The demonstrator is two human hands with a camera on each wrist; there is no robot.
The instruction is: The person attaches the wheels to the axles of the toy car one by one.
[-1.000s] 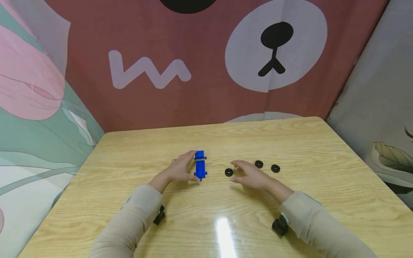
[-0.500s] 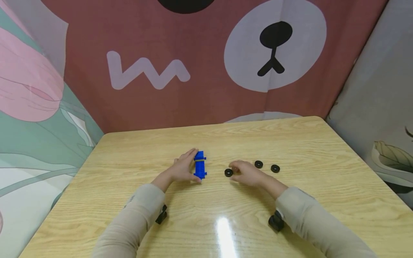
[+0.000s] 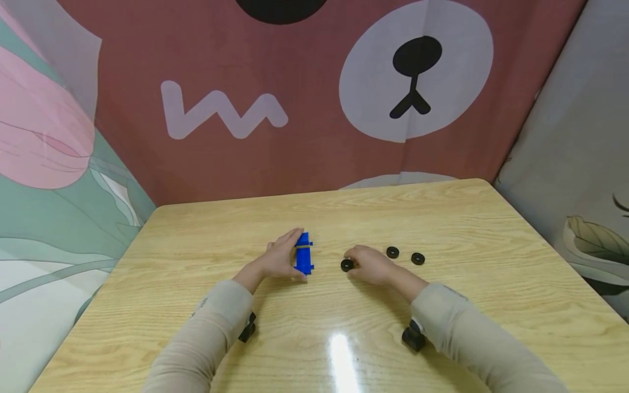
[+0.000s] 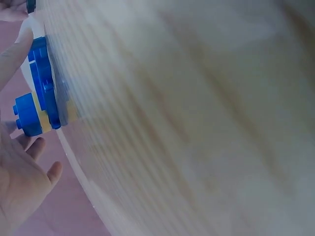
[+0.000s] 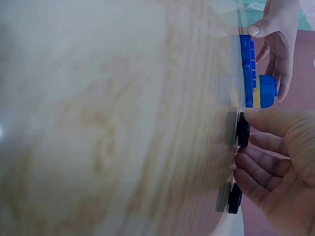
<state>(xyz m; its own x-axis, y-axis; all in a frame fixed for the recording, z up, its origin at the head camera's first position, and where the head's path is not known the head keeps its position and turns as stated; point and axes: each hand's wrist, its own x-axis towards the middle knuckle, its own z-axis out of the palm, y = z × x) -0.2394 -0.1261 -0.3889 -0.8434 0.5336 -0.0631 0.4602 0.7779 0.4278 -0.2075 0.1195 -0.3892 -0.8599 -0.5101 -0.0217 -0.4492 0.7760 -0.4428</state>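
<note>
**One blue piece, three black wheels, two hands, all well inside the table edges**

Backdrop (image 3: 221, 169): one red-brown printed cloth beyond the far edge, with a pale muzzle shape. Table (image 3: 295, 355): one, wood-grained, its two far corners rounded. Bare wood separates the hands from the far edge, a broad stretch runs to each side edge, and more shows between the forearms (a bright reflection falls there).

Sleeves: two, beige, the left sleeve (image 3: 196, 338) and the right sleeve (image 3: 486, 338), both entering from the near side.

Hands: two. The left hand (image 3: 277, 261) arches around the blue piece, thumb at its near end and extended fingers at its far end; whether it presses on the piece cannot be told. The right hand (image 3: 375, 266) has thumb and index finger closed on the first wheel (image 3: 343, 266), its other fingers bent.

Blue piece (image 3: 303, 259): one, lying lengthwise on the table left of the wheels, with a yellow layer beneath a studded block at its far end. Open wood lies between it and the first wheel.

Other wheels: two, lying flat beyond the right hand, the second wheel (image 3: 392, 256) and the third wheel (image 3: 418, 263), near each other but apart.
</note>
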